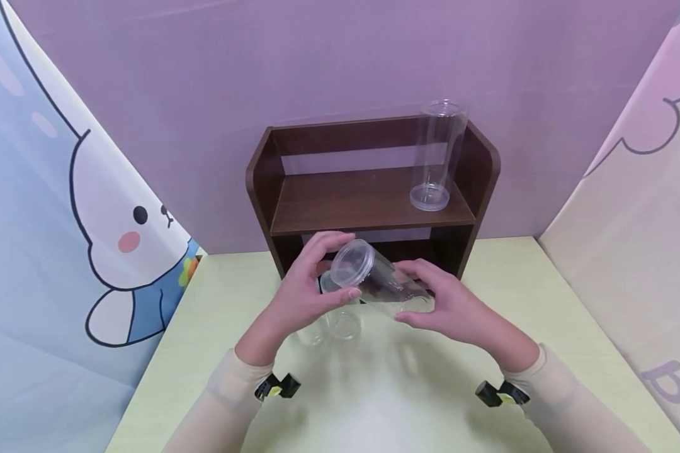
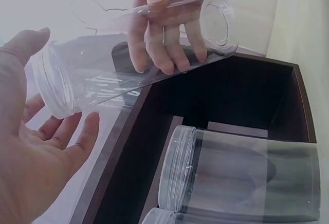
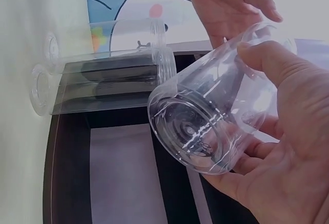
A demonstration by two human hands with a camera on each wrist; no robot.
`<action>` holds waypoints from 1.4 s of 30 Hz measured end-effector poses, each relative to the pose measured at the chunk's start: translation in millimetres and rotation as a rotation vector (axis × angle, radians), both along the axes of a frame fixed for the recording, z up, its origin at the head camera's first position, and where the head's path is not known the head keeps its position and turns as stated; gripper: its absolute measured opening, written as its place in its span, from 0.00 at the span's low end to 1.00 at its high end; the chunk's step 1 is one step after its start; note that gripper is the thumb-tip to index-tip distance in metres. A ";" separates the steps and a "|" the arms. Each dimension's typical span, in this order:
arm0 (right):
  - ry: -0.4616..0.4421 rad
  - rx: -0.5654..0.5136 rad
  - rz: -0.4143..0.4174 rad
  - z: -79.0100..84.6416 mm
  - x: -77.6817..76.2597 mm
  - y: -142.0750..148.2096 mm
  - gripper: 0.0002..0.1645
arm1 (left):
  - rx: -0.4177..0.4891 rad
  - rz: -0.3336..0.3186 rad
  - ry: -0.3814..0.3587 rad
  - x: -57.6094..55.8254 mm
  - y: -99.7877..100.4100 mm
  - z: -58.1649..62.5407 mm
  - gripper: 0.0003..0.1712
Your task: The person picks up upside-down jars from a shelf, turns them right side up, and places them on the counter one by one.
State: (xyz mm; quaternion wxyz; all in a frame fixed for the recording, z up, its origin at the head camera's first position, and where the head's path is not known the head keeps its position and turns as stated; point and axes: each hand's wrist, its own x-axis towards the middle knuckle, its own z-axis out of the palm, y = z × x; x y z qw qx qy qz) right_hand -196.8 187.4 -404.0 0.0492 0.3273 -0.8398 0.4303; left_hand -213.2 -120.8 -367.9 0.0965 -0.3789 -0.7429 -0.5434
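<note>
A clear plastic jar with a lid (image 1: 393, 283) is held tilted above the table, its lid end up and to the left. My left hand (image 1: 308, 283) spans the lid (image 2: 54, 82) between thumb and fingers. Around the body near the base, my right hand (image 1: 444, 302) grips the jar, thumb on one side and fingers on the other, as the right wrist view shows. Just beyond and below the left hand, two similar jars stand on the table, one (image 1: 344, 322) partly hidden by that hand and the other (image 1: 310, 335) mostly hidden.
A dark brown two-tier shelf (image 1: 345, 201) stands at the back of the pale table (image 1: 232, 277). Another clear jar (image 1: 430, 198) stands upright on its upper tier, at the right. A purple cloth (image 1: 204, 94) hangs behind, with printed cloths at both sides.
</note>
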 end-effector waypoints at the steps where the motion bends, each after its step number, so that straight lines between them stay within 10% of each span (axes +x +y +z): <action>1: -0.010 -0.006 0.001 -0.4 0.1 0.2 0.45 | 0.001 0.002 -0.002 -0.1 -0.5 -0.3 0.47; 17: -0.088 -0.178 -0.021 -15.9 -2.8 1.5 0.43 | 0.053 -0.011 -0.011 -3.4 -15.8 -6.2 0.36; 42: -0.241 -0.446 -0.131 -53.1 -20.0 -2.0 0.38 | 0.069 0.201 -0.049 0.3 -73.5 -13.6 0.31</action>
